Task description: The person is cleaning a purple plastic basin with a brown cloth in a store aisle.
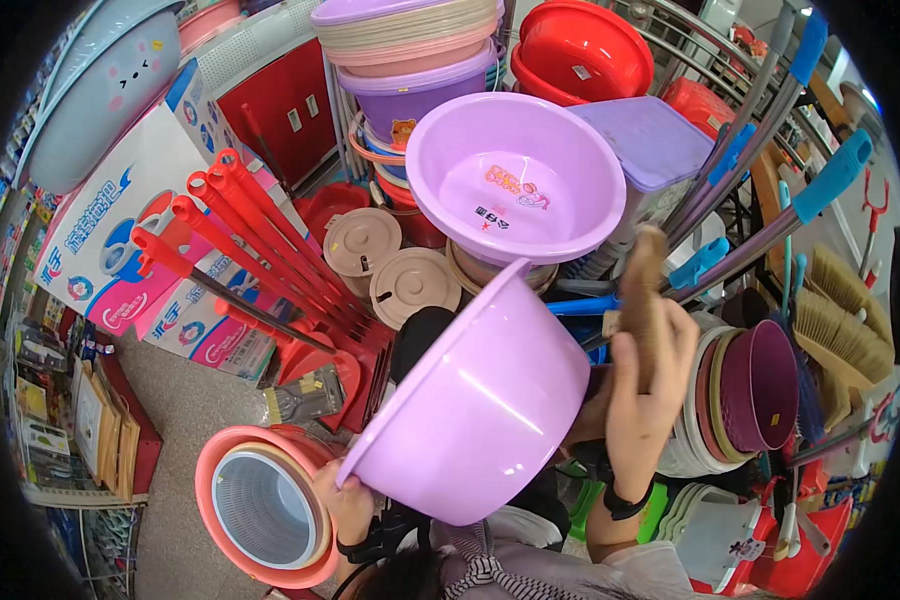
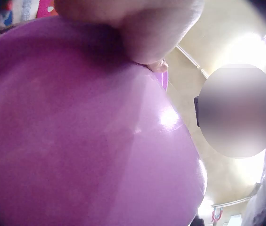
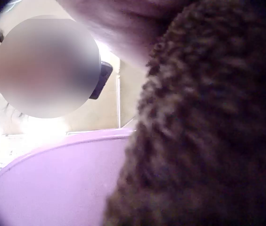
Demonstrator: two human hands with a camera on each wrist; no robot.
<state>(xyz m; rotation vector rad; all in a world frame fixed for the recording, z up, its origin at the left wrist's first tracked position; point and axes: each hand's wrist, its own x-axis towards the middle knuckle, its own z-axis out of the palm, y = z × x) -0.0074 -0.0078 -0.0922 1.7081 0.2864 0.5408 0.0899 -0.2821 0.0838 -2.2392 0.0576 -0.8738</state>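
Note:
A light purple plastic basin [image 1: 480, 410] is tipped on its side in front of the person, its outer wall and base facing the head camera. The left hand [image 1: 348, 510] grips its rim at the lower left, and the left wrist view shows that hand [image 2: 137, 28] against the glossy outer wall. Beside the basin's right side, the right hand [image 1: 650, 400] holds a brown fluffy cloth [image 1: 646, 310] between thumb and fingers. Close up in the right wrist view, the cloth's curly pile [image 3: 208, 127] hides most of the fingers. Behind it shows the basin's edge [image 3: 71, 160].
A second purple basin [image 1: 515, 180] with a printed picture sits on a stack just ahead. Red-handled dustpans [image 1: 260, 230] stand at the left, above nested pink and grey baskets [image 1: 232, 440]. Mop poles [image 1: 750, 130], brushes [image 1: 840, 320] and stacked bins [image 1: 760, 390] crowd the right side.

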